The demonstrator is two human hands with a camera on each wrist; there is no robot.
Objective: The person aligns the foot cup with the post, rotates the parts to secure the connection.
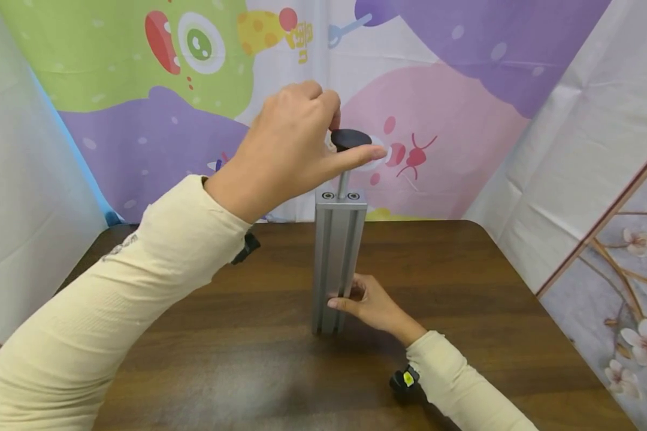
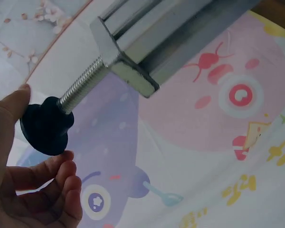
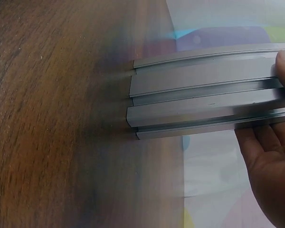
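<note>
A silver aluminium extrusion profile (image 1: 338,263) is held roughly upright over the wooden table; whether its lower end touches the wood I cannot tell. From its top end rises the threaded rod (image 2: 83,85) of a black levelling foot (image 2: 50,124). My left hand (image 1: 286,143) pinches the round black base between thumb and curled fingers. In the head view the thumb crosses in front of it. Low on the profile, my right hand (image 1: 377,306) grips it, thumb on the near face and fingers round the right side. The right wrist view shows the profile's slotted lower end (image 3: 180,90).
The dark wooden table (image 1: 237,359) lies below both hands. A cartoon-printed cloth (image 1: 437,102) hangs behind it, with pale panels at the sides. Black wrist straps with small devices (image 1: 404,380) sit by the sleeves.
</note>
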